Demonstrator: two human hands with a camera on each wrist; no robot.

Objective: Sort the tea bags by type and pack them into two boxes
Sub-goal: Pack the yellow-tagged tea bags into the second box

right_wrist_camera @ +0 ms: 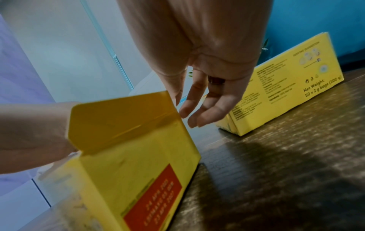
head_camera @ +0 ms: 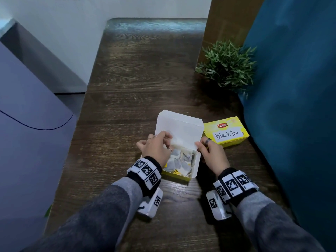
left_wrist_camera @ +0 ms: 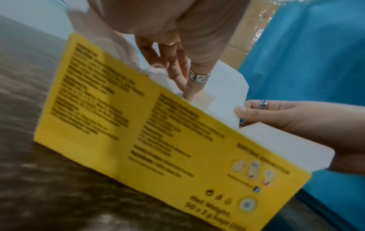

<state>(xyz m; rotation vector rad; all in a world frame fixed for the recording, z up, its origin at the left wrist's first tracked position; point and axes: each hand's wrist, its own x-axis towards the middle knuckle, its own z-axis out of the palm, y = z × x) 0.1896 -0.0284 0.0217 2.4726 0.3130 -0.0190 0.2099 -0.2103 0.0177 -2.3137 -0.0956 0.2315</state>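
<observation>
**Both my hands on the lid of the open tea box**

My left hand is at the left edge of the raised white lid of the open box. Its fingertips curl onto the lid's edge, and in the left wrist view my ringed finger reaches down just inside the box's top. My right hand is at the lid's right corner; thumb and forefinger pinch the cardboard there, while in the right wrist view my other fingers hang loosely extended, just beyond the box's yellow side flap.

The tea bags lie loose inside the box, below and between my two hands, nearer my wrists than my fingertips. I touch none of them.

The second box, closed and labelled "Black Tea", sits just beyond my right hand's knuckles, apart from my fingers. Both boxes stand on the dark wooden table. A small green plant stands well beyond the closed box.
</observation>
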